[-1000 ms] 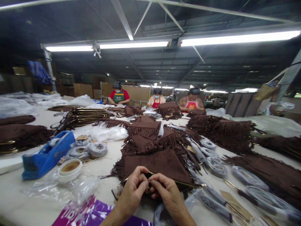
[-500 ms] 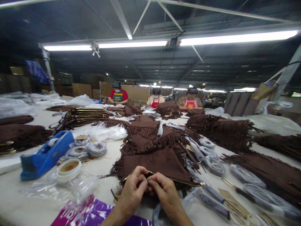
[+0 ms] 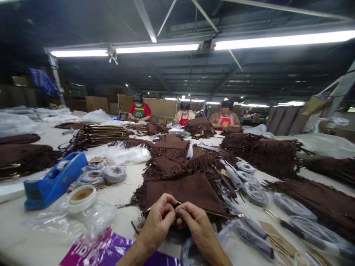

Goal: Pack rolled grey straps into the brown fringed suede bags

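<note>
A brown fringed bag (image 3: 183, 192) lies flat in front of me, its gold zip along the edge nearest me. At the middle of that zip edge my left hand (image 3: 161, 216) is closed, thumb and fingers pinched on the bag. My right hand (image 3: 192, 218) pinches the same spot, its fingertips almost touching the left ones. Whatever small part sits between the fingertips is hidden. More brown fringed bags (image 3: 169, 151) are heaped just behind this one. A wrapped coiled strap (image 3: 190, 253) lies partly under my right forearm.
On the left stand a blue tape dispenser (image 3: 55, 181) and a tape roll (image 3: 81, 197) on clear plastic, near purple printed packaging (image 3: 116, 249). Wrapped straps (image 3: 253, 192) and tags lie to the right. Stacked bags (image 3: 260, 155) rise behind. Co-workers (image 3: 140, 111) sit across the table.
My hands stay pinched at the zip edge, with only a slight shift of the fingers. The view has tilted slightly; the bag and surrounding things keep their places.
</note>
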The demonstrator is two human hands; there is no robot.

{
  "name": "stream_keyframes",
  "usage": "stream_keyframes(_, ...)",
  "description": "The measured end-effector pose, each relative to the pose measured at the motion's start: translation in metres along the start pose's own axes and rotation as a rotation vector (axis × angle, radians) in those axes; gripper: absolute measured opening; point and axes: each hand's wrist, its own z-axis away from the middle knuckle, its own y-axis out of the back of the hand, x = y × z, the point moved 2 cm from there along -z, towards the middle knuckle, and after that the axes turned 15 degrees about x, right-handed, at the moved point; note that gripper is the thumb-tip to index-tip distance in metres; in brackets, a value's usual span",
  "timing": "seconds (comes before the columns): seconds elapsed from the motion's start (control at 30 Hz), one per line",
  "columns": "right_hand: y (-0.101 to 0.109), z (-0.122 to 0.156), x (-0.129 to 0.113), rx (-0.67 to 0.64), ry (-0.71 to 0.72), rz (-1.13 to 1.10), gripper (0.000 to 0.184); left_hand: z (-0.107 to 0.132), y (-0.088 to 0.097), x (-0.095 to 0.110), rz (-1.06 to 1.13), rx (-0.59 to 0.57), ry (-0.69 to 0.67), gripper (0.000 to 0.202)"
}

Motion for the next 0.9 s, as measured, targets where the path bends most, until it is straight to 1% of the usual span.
stream_keyframes(0.13,0.000,0.000,0.003,0.003,0.014,0.018,0.040,0.001,0.000,-0.001,-0.013,0.006,0.002,0.015)
stream_keyframes(0.27,0.000,0.000,0.005,0.017,0.069,0.076,0.035,0.002,-0.001,-0.003,-0.019,0.012,0.004,0.014)
stream_keyframes(0.47,0.000,0.004,0.004,0.049,0.290,0.286,0.023,0.004,-0.004,-0.004,-0.031,0.049,-0.011,0.010)
stream_keyframes(0.57,-0.005,0.003,0.003,0.064,0.407,0.366,0.021,0.002,-0.006,-0.005,0.008,0.053,0.019,0.008)
stream_keyframes(0.63,-0.008,0.004,-0.002,0.065,0.492,0.417,0.023,0.001,-0.006,-0.006,0.003,0.047,0.011,0.008)
stream_keyframes(0.7,-0.005,0.008,-0.009,0.037,0.577,0.466,0.025,0.001,-0.005,-0.005,-0.064,0.033,-0.041,0.006)
stream_keyframes(0.73,0.000,0.013,-0.011,0.026,0.624,0.511,0.028,0.001,-0.003,-0.004,-0.127,0.029,-0.084,0.004)
stream_keyframes(0.77,0.007,0.021,-0.012,0.011,0.682,0.577,0.031,0.002,0.000,-0.002,-0.208,0.037,-0.140,0.006)
stream_keyframes(0.83,0.026,0.041,-0.008,0.012,0.816,0.784,0.035,0.004,0.007,0.003,-0.398,0.084,-0.306,0.016)
stream_keyframes(0.9,0.048,0.063,0.006,0.050,0.942,1.023,0.018,0.005,0.015,0.010,-0.610,0.154,-0.485,0.036)
